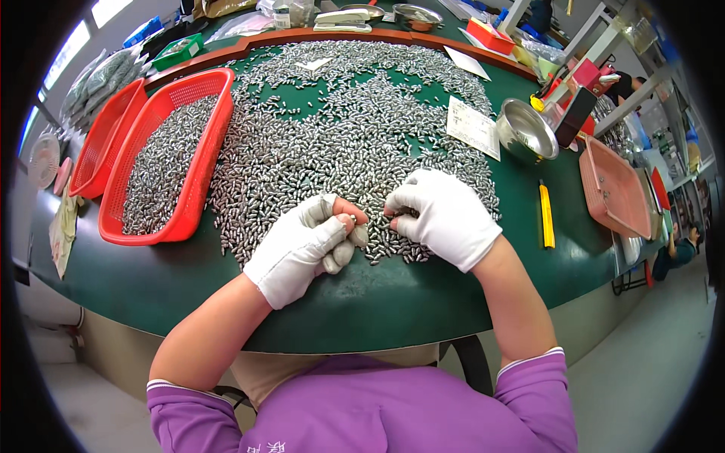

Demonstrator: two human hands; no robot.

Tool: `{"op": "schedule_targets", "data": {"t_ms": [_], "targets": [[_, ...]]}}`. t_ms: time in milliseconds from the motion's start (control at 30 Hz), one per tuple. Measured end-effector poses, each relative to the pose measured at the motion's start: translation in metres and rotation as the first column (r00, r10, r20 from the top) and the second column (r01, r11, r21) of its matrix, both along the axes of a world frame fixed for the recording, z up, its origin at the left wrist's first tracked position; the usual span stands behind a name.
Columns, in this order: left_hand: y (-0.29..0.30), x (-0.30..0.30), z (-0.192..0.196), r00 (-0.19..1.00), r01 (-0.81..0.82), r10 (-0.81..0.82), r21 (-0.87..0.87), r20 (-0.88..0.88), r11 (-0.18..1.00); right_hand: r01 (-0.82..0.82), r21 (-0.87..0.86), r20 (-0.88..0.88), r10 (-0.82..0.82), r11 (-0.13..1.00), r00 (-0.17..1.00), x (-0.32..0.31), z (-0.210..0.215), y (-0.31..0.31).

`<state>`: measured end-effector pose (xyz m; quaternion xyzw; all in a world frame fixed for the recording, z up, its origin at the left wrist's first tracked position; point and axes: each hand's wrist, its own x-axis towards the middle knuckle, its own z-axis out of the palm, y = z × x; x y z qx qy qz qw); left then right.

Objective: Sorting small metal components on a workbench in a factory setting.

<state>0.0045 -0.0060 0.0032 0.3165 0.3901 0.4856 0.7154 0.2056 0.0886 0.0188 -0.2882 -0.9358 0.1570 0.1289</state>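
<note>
A wide layer of small, silvery, bullet-shaped metal pieces (325, 143) covers the middle of the green table (362, 306). Over its near edge, my left hand (298, 249) wears a white glove with the thumb and index fingertips bare. Those fingers are curled together in a pinch; what lies between them is too small to make out. To its right, my right hand (449, 215), gloved the same way, reaches down onto the pieces. Its thumb and fingertips are drawn together at the pile, and whatever they grip is hidden.
A red basket (198, 198) full of similar pieces stands left, beside another red basket (94, 162). On the right are a paper slip (472, 127), a steel bowl (529, 128), a phone (575, 117), a yellow cutter (546, 215) and a pink basket (613, 192). A wooden rim (321, 35) bounds the far side.
</note>
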Motion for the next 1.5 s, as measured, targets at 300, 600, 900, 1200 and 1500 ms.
{"op": "schedule_targets", "data": {"t_ms": [300, 600, 900, 1200, 1500], "targets": [[0.001, 0.001, 0.001, 1.000, 0.007, -0.008, -0.047, -0.012, 0.999, 0.053, 0.138, 0.038, -0.059, 0.989, 0.998, -0.008, -0.007, -0.003], [0.001, 0.001, -0.001, 1.000, 0.002, 0.000, -0.068, 0.019, 0.998, 0.064, 0.087, -0.062, -0.059, 0.994, 0.996, -0.002, -0.001, -0.002], [0.002, -0.001, -0.003, 0.998, 0.034, -0.030, -0.071, 0.060, 0.997, -0.004, 0.089, -0.024, 0.006, 0.996, 1.000, -0.010, -0.008, -0.006], [0.002, -0.001, -0.003, 0.996, 0.050, -0.045, -0.070, 0.076, 0.996, 0.048, 0.122, -0.066, -0.040, 0.991, 0.997, -0.012, -0.011, -0.010], [0.002, 0.000, 0.001, 0.997, 0.035, -0.028, -0.098, 0.071, 0.995, 0.191, 0.061, -0.322, -0.161, 0.980, 0.933, -0.015, -0.010, -0.006]]}}
